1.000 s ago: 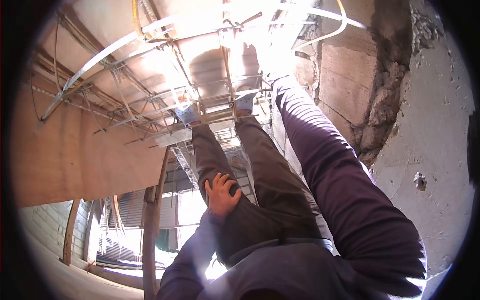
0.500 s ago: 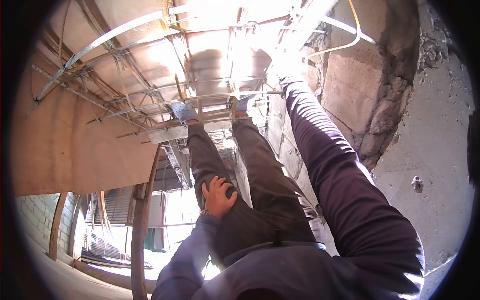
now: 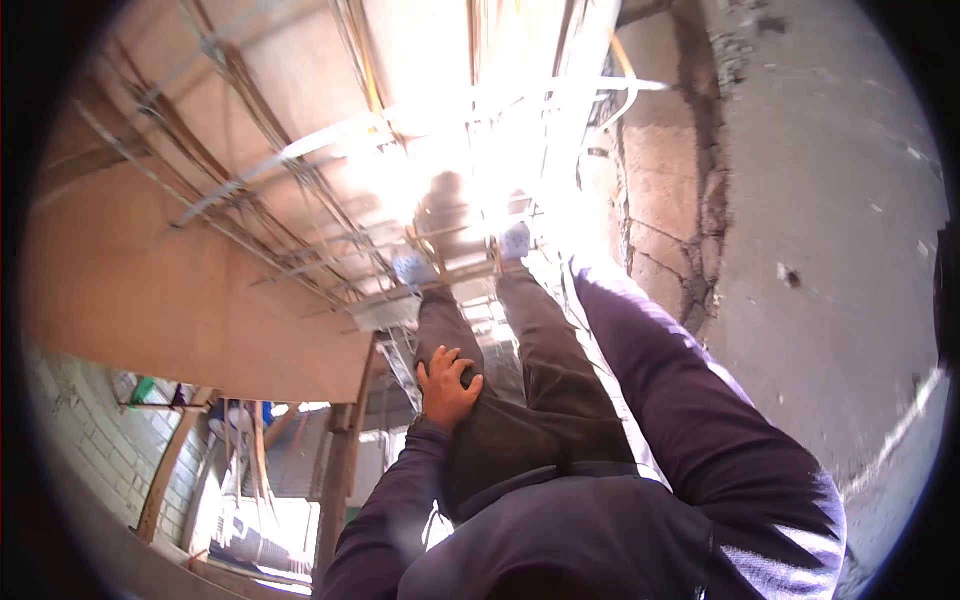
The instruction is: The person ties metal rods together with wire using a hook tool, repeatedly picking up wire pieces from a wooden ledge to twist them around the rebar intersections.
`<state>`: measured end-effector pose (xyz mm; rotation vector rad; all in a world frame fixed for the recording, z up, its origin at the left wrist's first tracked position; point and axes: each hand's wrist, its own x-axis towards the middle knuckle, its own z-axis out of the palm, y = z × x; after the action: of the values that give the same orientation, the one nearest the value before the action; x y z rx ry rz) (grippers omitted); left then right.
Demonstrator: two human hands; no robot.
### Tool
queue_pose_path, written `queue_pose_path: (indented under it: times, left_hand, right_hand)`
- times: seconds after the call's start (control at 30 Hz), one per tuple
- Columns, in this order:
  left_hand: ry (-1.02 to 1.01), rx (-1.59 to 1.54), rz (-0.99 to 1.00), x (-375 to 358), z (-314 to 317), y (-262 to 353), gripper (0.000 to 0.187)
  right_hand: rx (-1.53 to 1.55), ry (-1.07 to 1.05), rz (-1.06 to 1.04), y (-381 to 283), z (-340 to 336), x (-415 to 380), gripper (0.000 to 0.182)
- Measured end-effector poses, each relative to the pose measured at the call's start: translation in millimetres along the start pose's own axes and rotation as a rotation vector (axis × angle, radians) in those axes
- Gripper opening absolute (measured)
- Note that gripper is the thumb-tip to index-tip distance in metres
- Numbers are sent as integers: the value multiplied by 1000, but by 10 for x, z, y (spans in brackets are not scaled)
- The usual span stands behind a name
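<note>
My left hand [image 3: 449, 393] lies on the thigh of my dark trousers [image 3: 560, 440] with its fingers spread. It holds nothing that shows. My right arm, in a dark purple sleeve [image 3: 680, 375], stretches forward along the wall. Bright glare swallows its far end, so my right hand is hidden. My feet, in light blue spotted footwear [image 3: 412, 266], rest on a narrow ledge [image 3: 385, 313] beside steel bars [image 3: 315, 185].
A plywood panel [image 3: 190, 300] spans the left, with a wooden post [image 3: 335, 480] below it. Rough stonework [image 3: 660, 160] and a grey plastered wall [image 3: 830, 200] rise on the right. A bent rod [image 3: 628, 75] sticks out near the stonework. A pale brick wall [image 3: 100, 440] stands lower left.
The view has tilted and shifted, so the bars and my feet sit differently in it. My left hand stays on my thigh, and my right arm still reaches into the glare.
</note>
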<state>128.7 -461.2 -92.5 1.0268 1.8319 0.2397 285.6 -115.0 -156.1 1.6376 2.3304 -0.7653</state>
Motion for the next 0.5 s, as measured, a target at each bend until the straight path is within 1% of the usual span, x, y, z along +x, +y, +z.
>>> queue_pose_path:
  times: [0.07, 0.13, 0.17, 0.23, 0.27, 0.3, 0.33, 0.37, 0.4, 0.47, 0.5]
  left_hand:
    - [38, 43, 10, -41, -111, -129, 40]
    - [142, 105, 189, -82, -347, -241, 40]
    - [160, 122, 219, -133, -597, -115, 40]
    - [53, -183, 265, -303, -1211, 296, 38]
    - [52, -164, 286, -429, -1529, 502, 38]
    - [-18, -237, 310, -544, -1891, 753, 37]
    - [-87, -308, 336, -647, -2252, 1070, 36]
    - [-121, -417, 318, -833, -2632, 1462, 36]
    - [-156, -521, 299, -1091, -3030, 1842, 36]
    - [-295, -872, 559, -1633, -3679, 2435, 35]
    - [-278, -1003, 592, -2086, -3926, 2763, 33]
  right_hand:
    - [35, -21, 64, -71, -335, -591, 34]
    - [59, -31, 139, -132, -713, -1222, 34]
    - [74, -24, 181, -165, -886, -1525, 34]
    - [111, 1, 273, -175, -1167, -2128, 34]
    - [127, 18, 320, -167, -1266, -2397, 34]
    - [166, 68, 339, -47, -1258, -2664, 38]
    - [204, 123, 355, 58, -1248, -2846, 41]
    - [113, 47, 422, -24, -1390, -2992, 39]
    - [171, 82, 433, -93, -1517, -3149, 39]
    - [306, 136, 523, -188, -1674, -3340, 42]
    - [327, 184, 514, -192, -1664, -3371, 42]
